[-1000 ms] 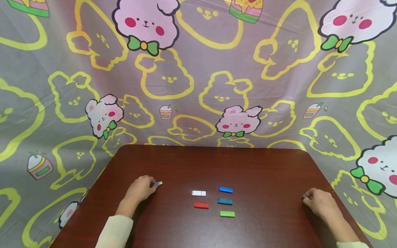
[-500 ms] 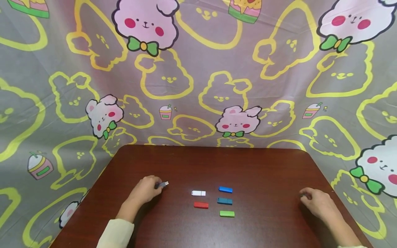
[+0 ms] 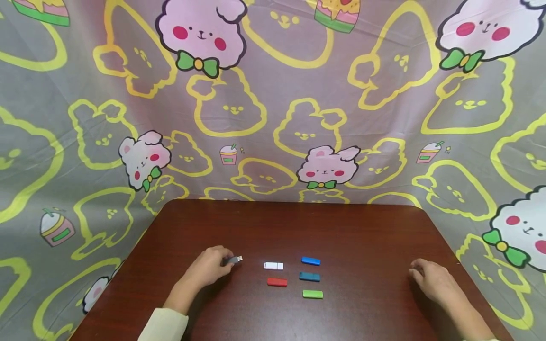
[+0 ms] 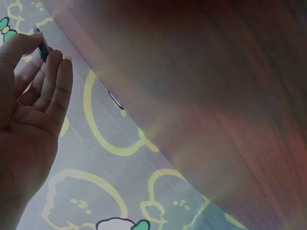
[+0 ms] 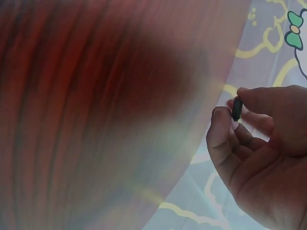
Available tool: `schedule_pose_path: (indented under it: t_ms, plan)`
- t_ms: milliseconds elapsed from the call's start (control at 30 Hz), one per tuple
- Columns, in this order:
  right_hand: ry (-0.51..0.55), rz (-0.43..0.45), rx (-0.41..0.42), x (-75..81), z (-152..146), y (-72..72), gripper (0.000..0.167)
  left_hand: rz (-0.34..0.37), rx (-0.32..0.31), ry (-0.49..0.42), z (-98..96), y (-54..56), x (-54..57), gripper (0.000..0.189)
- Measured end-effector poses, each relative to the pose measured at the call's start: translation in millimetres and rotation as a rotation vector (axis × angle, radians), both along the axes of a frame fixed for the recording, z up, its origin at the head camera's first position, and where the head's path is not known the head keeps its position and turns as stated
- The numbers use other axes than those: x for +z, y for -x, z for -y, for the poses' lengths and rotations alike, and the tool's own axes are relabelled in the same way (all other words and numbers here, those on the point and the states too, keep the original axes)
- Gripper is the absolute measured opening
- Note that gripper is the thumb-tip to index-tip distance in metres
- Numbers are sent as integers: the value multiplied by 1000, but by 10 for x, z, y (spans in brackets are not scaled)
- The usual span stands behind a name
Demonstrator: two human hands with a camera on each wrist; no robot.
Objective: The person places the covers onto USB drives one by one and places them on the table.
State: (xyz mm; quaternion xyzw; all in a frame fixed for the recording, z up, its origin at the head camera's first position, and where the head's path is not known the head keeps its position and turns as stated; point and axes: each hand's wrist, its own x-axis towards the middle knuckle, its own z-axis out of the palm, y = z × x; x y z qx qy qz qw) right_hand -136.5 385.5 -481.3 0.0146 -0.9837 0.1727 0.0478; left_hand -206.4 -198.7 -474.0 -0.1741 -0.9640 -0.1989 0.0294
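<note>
My left hand (image 3: 210, 267) pinches a grey USB stick (image 3: 232, 259) between thumb and fingers, its bare metal plug pointing right. In the left wrist view the same stick (image 4: 42, 47) shows as a dark sliver at the fingertips. Over at the right side of the table, my right hand (image 3: 434, 280) pinches a small dark cap (image 5: 237, 109), seen in the right wrist view and hidden by the fingers in the head view. Between the hands lie a white USB stick (image 3: 274, 266), a red one (image 3: 277, 282), a blue one (image 3: 310, 261), a teal one (image 3: 309, 277) and a green one (image 3: 313, 294).
The brown wooden table (image 3: 354, 237) has rounded far corners. Behind it and along both sides hangs a grey cloth (image 3: 264, 85) printed with cartoon animals.
My left hand has moved right and slightly nearer with the grey USB stick, towards the white one. The right hand has shifted a little left and turned, so the cap no longer shows from above.
</note>
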Motion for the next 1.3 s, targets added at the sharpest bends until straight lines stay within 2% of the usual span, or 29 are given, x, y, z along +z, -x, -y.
schedule_pose_path:
  t_ms: [200, 300, 667, 833, 967, 1067, 1300]
  plan:
    - [11, -51, 13, 17, 29, -9, 7, -29, -64, 4, -44, -36, 20, 18]
    - [22, -49, 4, 17, 37, -25, 6, -46, -76, 7, -57, -35, 20, 18]
    - [47, 55, -11, 10, 38, -25, 14, -46, -91, -3, -73, -44, 6, 16]
    - [61, 65, 2, 12, 63, -28, 16, -43, -92, -12, -76, -46, -5, 16]
    - [103, 102, 21, 23, 94, -44, 21, -45, -96, -24, -84, -51, -8, 15]
    - [151, 127, 6, 24, 125, -71, 21, -49, -107, -30, -93, -61, -9, 14]
    - [116, 51, 8, 34, 209, -136, 24, -52, -136, -25, -115, -84, -17, 15]
